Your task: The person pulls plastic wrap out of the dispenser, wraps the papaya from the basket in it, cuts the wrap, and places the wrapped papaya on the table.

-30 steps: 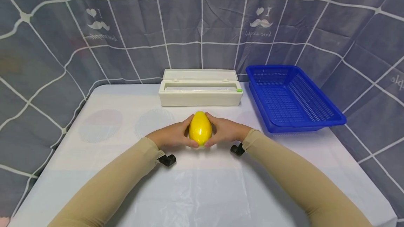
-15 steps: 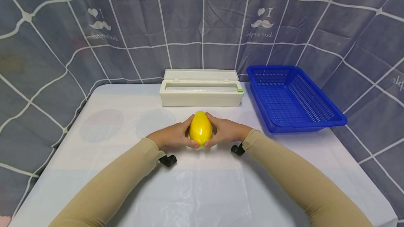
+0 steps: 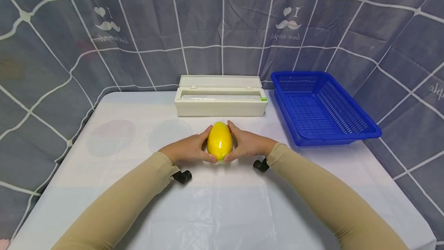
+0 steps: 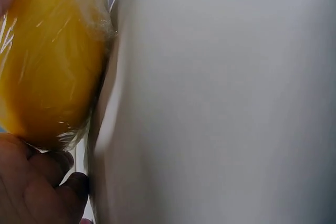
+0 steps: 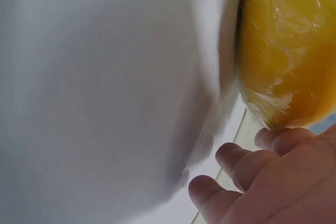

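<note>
A glossy yellow oval fruit (image 3: 220,142), wrapped in clear cling film, sits at mid-table in the head view. My left hand (image 3: 190,147) grips its left side, thumb at the near end and forefinger toward the far end. Mirroring that, my right hand (image 3: 250,144) holds the right side. In the left wrist view the wrapped fruit (image 4: 52,61) fills the upper left, with curled fingers below it. Wrinkled film shows over the fruit (image 5: 294,40) in the right wrist view, low over the white tablecloth (image 5: 94,87).
Behind the fruit stands a white cling film box (image 3: 222,108), lid raised, a film roll (image 3: 222,97) inside and a green tab (image 3: 263,99) at its right end. A blue plastic basket (image 3: 333,139) sits at the back right. A grey checked curtain (image 3: 201,22) encloses the table.
Both hands keep their hold on the fruit in nearly the same place. The right forefinger's tip has lifted slightly at the far end.
</note>
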